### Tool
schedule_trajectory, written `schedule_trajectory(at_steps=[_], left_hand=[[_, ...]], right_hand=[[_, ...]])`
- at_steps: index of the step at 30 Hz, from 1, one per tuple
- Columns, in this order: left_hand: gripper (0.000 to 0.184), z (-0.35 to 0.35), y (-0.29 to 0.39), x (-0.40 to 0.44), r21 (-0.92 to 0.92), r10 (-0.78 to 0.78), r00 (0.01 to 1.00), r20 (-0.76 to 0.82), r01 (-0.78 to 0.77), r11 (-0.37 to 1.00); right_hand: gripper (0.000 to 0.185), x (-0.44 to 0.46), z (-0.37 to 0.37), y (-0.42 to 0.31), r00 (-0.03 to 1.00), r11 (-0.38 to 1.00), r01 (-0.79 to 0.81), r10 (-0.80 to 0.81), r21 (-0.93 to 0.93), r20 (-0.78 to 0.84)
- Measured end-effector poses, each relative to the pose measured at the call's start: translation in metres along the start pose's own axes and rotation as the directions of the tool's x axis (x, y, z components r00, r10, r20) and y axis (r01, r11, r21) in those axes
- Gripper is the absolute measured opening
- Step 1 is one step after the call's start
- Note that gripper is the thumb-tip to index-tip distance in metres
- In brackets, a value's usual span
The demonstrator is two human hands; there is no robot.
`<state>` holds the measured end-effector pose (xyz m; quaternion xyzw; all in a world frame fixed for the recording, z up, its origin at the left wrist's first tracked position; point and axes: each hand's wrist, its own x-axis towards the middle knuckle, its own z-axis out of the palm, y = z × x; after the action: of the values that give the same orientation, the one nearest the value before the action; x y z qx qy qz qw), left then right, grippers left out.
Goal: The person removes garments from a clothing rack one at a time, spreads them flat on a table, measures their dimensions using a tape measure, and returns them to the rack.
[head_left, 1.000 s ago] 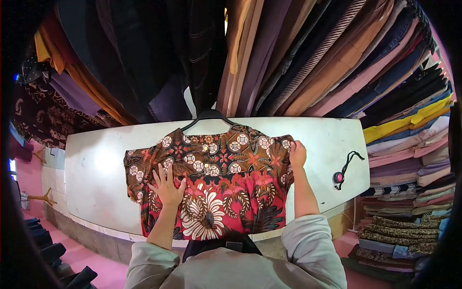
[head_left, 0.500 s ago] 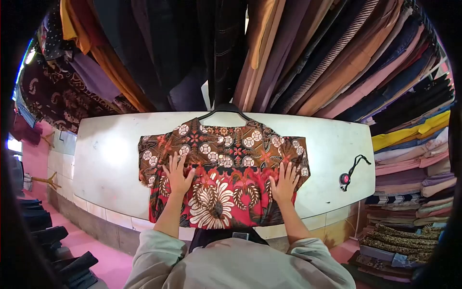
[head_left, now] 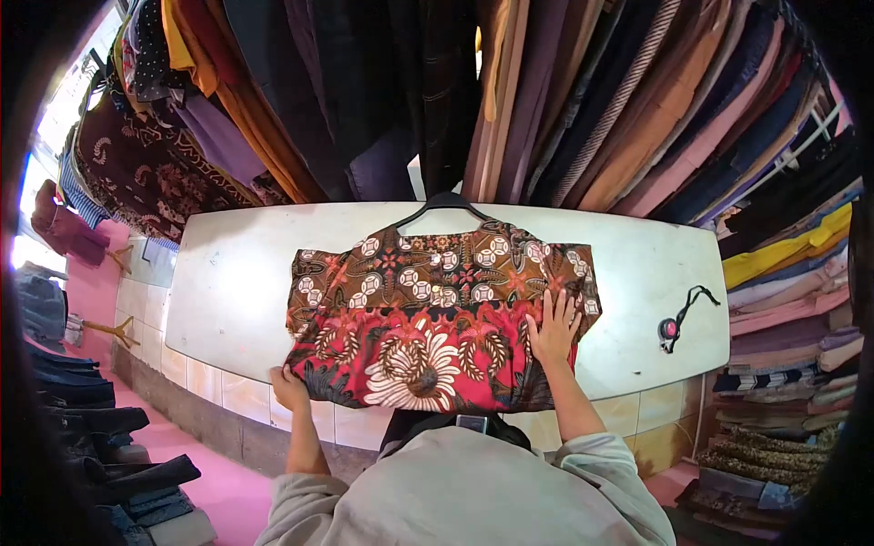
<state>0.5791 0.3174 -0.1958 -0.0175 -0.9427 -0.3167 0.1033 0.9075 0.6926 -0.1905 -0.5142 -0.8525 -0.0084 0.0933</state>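
Note:
A patterned shirt [head_left: 428,318], brown at the top and red below with a large white flower, lies spread on the white table [head_left: 218,291]. A black hanger [head_left: 446,202] sits in its neck, hook toward the back. At the shirt's lower left corner, my left hand [head_left: 289,389] is closed with its fingertips pinching the edge of the cloth. My right hand [head_left: 553,331] rests flat on the right part of the shirt, fingers spread, below the right sleeve.
A small pink and black object with a cord [head_left: 670,329] lies on the table's right side. Hanging trousers [head_left: 364,100] line the back. Folded clothes [head_left: 783,309] are stacked at the right; dark folded garments [head_left: 91,419] lie at the lower left.
My left hand has moved from flat on the shirt down to its lower left corner and closed there. My right hand went from the right sleeve's edge to lying flat on the shirt.

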Motion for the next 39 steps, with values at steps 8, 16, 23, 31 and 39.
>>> schedule_trajectory(at_steps=[8,16,23,31,39], left_hand=[[0.049,0.029,0.063,-0.017,0.08,0.606,0.665,0.437,-0.699,0.71],[0.058,0.044,0.066,-0.014,0.245,0.531,0.711,0.462,-0.677,0.693],[0.058,0.047,0.063,-0.012,0.231,0.544,0.701,0.461,-0.687,0.689],[0.058,0.042,0.061,-0.011,0.212,0.522,0.695,0.494,-0.679,0.703],[0.05,0.033,0.104,0.003,0.217,0.434,0.734,0.522,-0.607,0.765]], right_hand=[[0.064,0.002,-0.008,0.027,0.982,0.785,0.164,-0.074,0.598,-0.172],[0.045,-0.145,-0.007,0.021,0.755,0.789,-0.449,0.586,0.42,-0.295],[0.013,-0.151,0.014,0.017,0.764,0.789,-0.365,0.557,0.494,-0.326],[0.006,-0.117,-0.02,0.116,0.577,0.436,-0.385,0.801,0.813,-0.156],[0.044,-0.036,-0.026,0.045,0.919,0.9,-0.179,0.297,0.397,-0.258]])
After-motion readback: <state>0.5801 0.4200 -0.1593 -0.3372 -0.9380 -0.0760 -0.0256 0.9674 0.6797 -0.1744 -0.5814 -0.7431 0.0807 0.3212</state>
